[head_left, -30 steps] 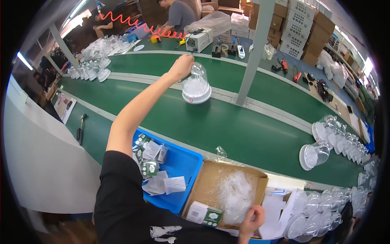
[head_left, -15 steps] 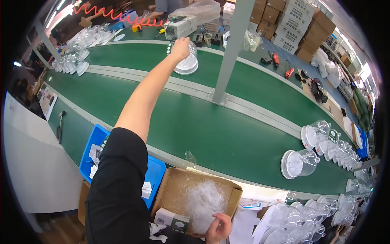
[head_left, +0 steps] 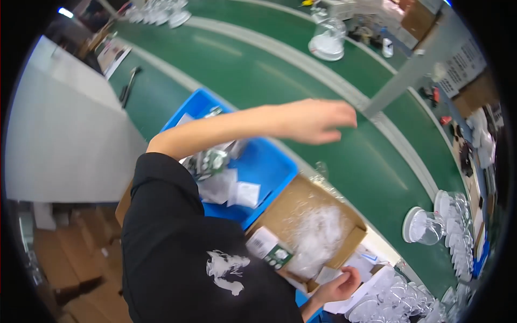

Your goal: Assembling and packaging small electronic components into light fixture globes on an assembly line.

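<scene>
My left hand [head_left: 318, 121] reaches out over the green belt, just past the rim of a blue bin [head_left: 264, 177]. Its thumb stands apart from loosely bent fingers, and nothing shows in it. In the bin lie a white label card [head_left: 246, 194] and green-and-white packets [head_left: 209, 163]. My right hand [head_left: 340, 285] hovers at the near edge of a cardboard box [head_left: 353, 242], fingers loosely curled beside a small white card [head_left: 327, 275]. Clear stringy plastic [head_left: 318, 234] and a small white-and-green carton [head_left: 270, 248] lie in that box. On the far belt stands a clear dome with a white base [head_left: 327, 43].
Another clear dome [head_left: 423, 226] lies on its side on the near belt [head_left: 361, 167], by a row of stacked ones. More domes [head_left: 390, 299] crowd the lower right. A grey post [head_left: 409, 64] rises between the belts. A dark-handled tool [head_left: 129, 86] lies at left.
My left hand has let go of the clear dome on the far belt and drawn back toward the blue bin. The view has turned, and my right hand stays by the cardboard box.
</scene>
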The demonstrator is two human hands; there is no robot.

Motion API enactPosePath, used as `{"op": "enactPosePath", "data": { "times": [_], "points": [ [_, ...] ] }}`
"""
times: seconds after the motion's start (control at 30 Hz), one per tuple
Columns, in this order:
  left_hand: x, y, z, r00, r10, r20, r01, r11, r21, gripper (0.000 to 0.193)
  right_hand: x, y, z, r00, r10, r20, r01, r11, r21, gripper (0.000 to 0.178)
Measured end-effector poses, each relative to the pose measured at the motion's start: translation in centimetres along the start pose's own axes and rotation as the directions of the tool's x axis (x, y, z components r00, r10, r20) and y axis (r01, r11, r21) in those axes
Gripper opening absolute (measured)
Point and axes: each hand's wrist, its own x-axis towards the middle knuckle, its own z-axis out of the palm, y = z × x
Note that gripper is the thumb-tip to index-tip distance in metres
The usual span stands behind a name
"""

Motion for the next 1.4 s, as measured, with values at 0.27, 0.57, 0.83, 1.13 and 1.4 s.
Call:
{"op": "enactPosePath", "data": {
  "times": [0.27,0.57,0.83,1.13,1.4],
  "points": [
    [-20.4,14.6,-4.1,0.815,-0.578,-0.050,0.579,0.815,0.015,0.026,5.2,-7.3,3.4,0.929,-0.370,0.002,0.369,0.927,0.066,0.017],
    [-24.5,16.6,-0.5,0.728,-0.685,0.029,0.684,0.728,0.035,0.031,4.8,-16.9,7.6,0.694,-0.707,-0.138,0.670,0.565,0.481,0.033],
    [-24.7,13.6,2.7,0.797,-0.603,0.012,0.576,0.766,0.285,0.026,2.5,-15.1,5.2,0.805,-0.593,0.015,0.551,0.757,0.351,0.022],
    [-19.1,18.4,-0.4,0.757,-0.590,-0.281,0.566,0.807,-0.168,0.024,3.4,-13.9,7.8,0.742,-0.515,0.430,0.403,0.854,0.328,0.031],
    [-12.6,22.4,1.3,0.915,-0.397,-0.068,0.358,0.880,-0.312,0.035,3.2,-13.2,5.9,0.693,-0.421,0.586,0.151,0.879,0.453,0.018]
  ]
}}
